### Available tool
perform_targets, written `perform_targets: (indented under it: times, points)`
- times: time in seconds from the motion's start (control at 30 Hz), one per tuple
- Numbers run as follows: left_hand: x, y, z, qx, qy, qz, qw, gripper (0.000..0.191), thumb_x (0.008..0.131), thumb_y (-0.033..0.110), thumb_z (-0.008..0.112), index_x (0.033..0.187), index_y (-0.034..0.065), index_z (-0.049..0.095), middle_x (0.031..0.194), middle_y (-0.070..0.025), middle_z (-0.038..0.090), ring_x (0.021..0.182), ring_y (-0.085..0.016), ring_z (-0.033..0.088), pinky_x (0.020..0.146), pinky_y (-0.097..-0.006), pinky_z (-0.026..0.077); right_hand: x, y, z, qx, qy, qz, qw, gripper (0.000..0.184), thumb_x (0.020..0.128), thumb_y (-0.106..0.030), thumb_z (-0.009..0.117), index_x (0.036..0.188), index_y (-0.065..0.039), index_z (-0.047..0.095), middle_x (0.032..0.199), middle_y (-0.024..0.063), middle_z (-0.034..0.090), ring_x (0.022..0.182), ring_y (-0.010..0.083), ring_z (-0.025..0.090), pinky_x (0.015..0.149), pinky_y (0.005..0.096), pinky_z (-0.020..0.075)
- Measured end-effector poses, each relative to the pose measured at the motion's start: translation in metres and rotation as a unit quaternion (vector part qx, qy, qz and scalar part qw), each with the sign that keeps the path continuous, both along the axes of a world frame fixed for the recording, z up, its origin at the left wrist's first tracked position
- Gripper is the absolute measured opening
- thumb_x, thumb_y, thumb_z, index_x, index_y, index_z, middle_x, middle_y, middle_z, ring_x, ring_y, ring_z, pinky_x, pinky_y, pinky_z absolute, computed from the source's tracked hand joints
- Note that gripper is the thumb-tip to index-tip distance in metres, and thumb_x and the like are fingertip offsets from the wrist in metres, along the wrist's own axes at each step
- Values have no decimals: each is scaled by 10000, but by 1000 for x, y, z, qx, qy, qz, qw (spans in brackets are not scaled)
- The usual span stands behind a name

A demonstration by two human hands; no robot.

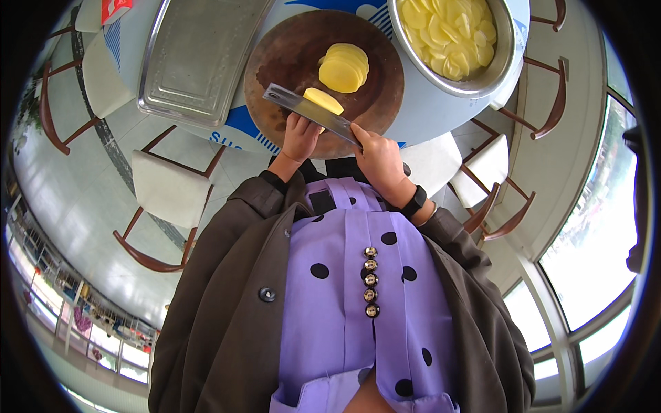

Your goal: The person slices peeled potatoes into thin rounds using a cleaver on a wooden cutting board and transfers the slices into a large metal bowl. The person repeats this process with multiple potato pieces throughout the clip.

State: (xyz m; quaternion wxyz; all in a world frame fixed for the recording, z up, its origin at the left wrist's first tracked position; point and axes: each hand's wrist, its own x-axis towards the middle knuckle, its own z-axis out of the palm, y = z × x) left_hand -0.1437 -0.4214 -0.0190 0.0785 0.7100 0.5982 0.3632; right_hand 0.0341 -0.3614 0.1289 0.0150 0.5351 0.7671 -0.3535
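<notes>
My right hand (pixel 380 161) grips the handle end of a cleaver (pixel 312 112), whose blade reaches up and left across a round wooden chopping board (pixel 279 57). Just beyond the blade lies a yellow potato slice (pixel 324 100). On the near side, my left hand (pixel 300 137) has its fingertips bent close against the blade. A small bit of yellow potato shows by those fingers; the rest of that piece is hidden by the hand and blade. Farther up the board rests a fanned stack of potato slices (pixel 344 68).
A metal tray (pixel 199 62) is left of the board. At the right, a steel bowl (pixel 448 88) holds many potato slices (pixel 449 33) in what looks like water. These stand on a blue and white covered table (pixel 439 116). White-seated chairs (pixel 173 186) surround it.
</notes>
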Motion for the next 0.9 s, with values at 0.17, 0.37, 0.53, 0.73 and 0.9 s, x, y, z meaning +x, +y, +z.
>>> perform_targets:
  times: [0.17,0.37,0.53,0.73,0.9]
  points:
    - [-1,0,0,-11,2,-6,1000,292,775,84,701,1064,114,681,1168,-81,603,1035,-330,533,900,-423,455,7,-2,-5,35,-12,32,999,372,792,-94,653,1150,-21,585,763,151,649,683,349,649,613,440,524]
    - [-1,-2,-1,-20,-8,-2,1000,308,783,86,702,1088,108,671,1165,-81,601,1043,-331,530,911,-423,451,8,-4,-4,31,-11,30,999,346,811,-90,636,1147,-22,583,770,159,650,691,355,650,619,448,524]
    - [-1,-1,0,-20,8,-10,1000,325,790,88,704,1112,100,660,1170,-83,598,1051,-333,529,917,-422,450,10,-2,-2,16,-5,25,1000,284,826,-91,608,1100,-20,582,780,172,652,698,369,646,634,461,521]
    - [1,-1,-2,-31,-16,9,999,317,793,79,711,1106,87,662,1170,-83,595,1075,-332,528,928,-428,447,5,3,-3,-3,-7,25,1000,238,827,-82,585,1054,-13,589,776,182,653,704,375,645,640,465,520]
    - [2,1,2,-24,-32,13,999,291,784,56,712,1071,80,671,1149,-77,596,1087,-322,530,930,-416,448,-2,10,-8,-22,-22,22,999,249,822,-79,589,1061,-16,613,793,190,661,734,381,648,669,472,519]
